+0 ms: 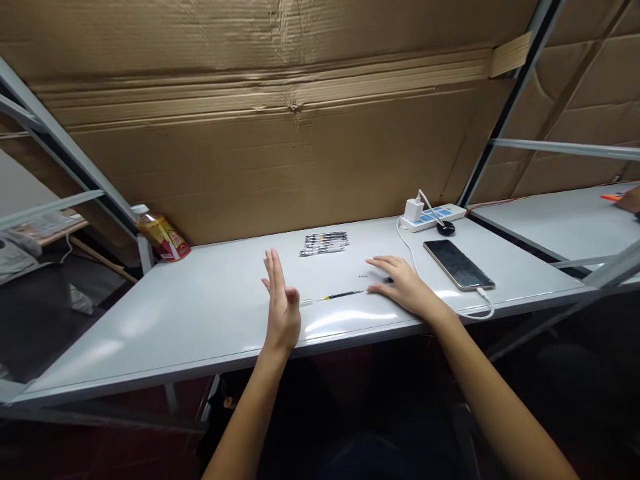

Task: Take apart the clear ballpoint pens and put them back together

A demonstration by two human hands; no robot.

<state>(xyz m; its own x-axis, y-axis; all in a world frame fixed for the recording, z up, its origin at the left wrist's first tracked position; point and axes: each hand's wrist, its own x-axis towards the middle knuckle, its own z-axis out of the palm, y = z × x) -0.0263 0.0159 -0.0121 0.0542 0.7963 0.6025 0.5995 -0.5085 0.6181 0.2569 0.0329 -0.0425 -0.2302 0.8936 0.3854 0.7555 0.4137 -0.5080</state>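
Fingers (274,268) straight on left hand (283,312), wide on right hand (404,287), perhaps touching an obscured dark piece (389,280), pens (325,243) beyond, phone (459,265) near.

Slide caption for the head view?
Left hand and right hand flank a pen refill on a white table, pens behind.

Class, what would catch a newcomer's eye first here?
The upright left hand and curved right hand dominate the middle, with a slim pen refill lying between them. Pens lie grouped farther back; a red and yellow bottle sits at the back left.
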